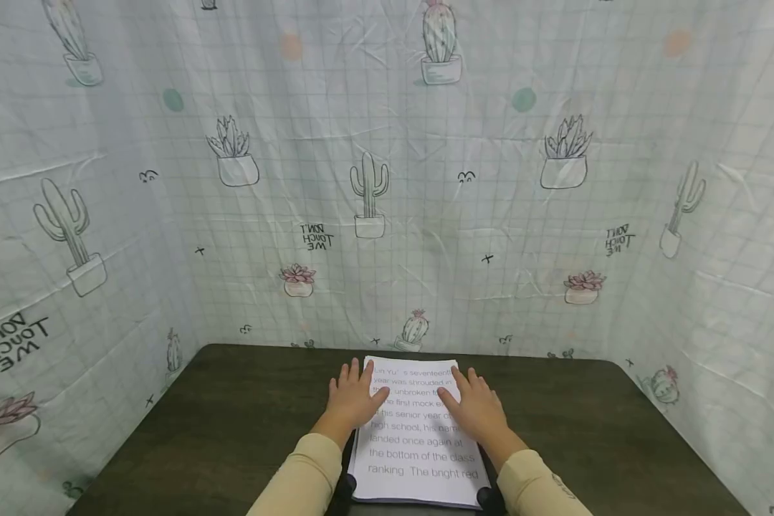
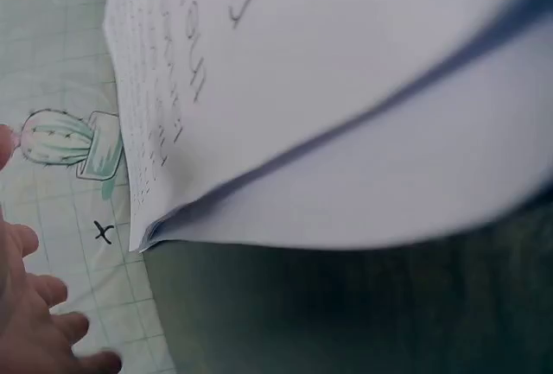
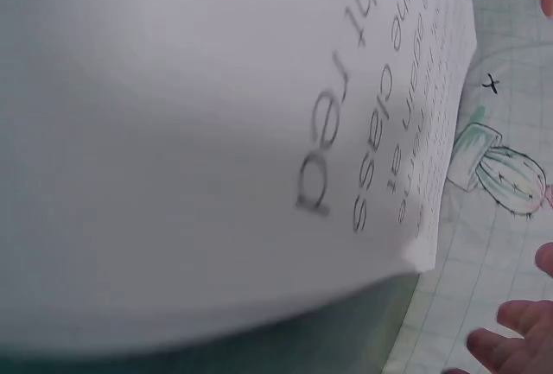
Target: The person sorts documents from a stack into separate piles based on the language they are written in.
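A stack of white printed sheets (image 1: 419, 444) lies on the dark table (image 1: 232, 430), near its front middle. My left hand (image 1: 351, 395) rests flat on the stack's left edge, fingers straight and spread. On the right side of the top page lies my right hand (image 1: 476, 407), also flat with straight fingers. In the left wrist view the paper stack (image 2: 346, 115) fills the frame with my left fingertips (image 2: 43, 322) at the lower left. The right wrist view has the printed page (image 3: 216, 132) close up and my right fingertips (image 3: 518, 322) at the lower right.
A cloth backdrop (image 1: 387, 179) printed with cactus drawings walls the table in at the back and on both sides. Bare dark tabletop lies left and right (image 1: 587, 423) of the paper. Cream sleeves cover both forearms.
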`<state>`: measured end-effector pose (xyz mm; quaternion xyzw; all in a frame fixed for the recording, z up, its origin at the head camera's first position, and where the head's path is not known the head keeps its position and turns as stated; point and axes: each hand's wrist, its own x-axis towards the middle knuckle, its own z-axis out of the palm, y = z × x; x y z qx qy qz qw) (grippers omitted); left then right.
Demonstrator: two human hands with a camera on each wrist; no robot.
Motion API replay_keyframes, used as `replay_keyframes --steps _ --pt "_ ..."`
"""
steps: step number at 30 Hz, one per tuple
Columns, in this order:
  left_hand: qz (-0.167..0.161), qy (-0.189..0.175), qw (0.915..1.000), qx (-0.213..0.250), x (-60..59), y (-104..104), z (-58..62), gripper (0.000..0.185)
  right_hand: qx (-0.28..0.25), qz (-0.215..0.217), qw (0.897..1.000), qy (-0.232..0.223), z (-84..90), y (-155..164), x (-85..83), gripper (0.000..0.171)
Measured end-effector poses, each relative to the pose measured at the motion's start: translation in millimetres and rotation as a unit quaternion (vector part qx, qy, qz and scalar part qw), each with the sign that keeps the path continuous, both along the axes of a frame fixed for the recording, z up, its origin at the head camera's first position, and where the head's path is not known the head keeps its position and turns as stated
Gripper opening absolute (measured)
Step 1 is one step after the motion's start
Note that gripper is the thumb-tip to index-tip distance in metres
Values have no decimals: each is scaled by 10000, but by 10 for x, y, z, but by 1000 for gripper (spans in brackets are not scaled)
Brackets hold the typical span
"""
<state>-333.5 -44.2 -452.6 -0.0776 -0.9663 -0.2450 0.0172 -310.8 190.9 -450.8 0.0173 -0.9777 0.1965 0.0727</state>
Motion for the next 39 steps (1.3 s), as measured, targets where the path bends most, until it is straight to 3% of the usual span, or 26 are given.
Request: replay_keyframes --steps 4,8,12,18,23,30,39 --pt "-106 -196 9948 995 27 -82 3 72 -432 -109 9989 -163 0 112 25 68" --pt "-70 -549 9803 1896 90 -147 5 74 -875 -181 9952 -390 -49 243 64 68" --pt "42 -885 9646 2482 143 -223 -21 76 -1280 -233 9897 -589 -90 342 97 64" --pt "205 -1354 9404 3114 179 -365 -98 75 -2223 -404 9688 -1020 -88 422 172 63" --pt "301 -1650 9132 3714 199 -447 -170 70 -2698 -579 9512 -1382 -103 446 230 61" --pt "194 -1936 8942 4033 274 -477 -200 68 -2935 -642 9393 -1659 -104 439 320 62" --pt "70 -2083 8889 4080 370 -469 -239 63 -3062 -710 9269 -2052 -126 439 417 63"
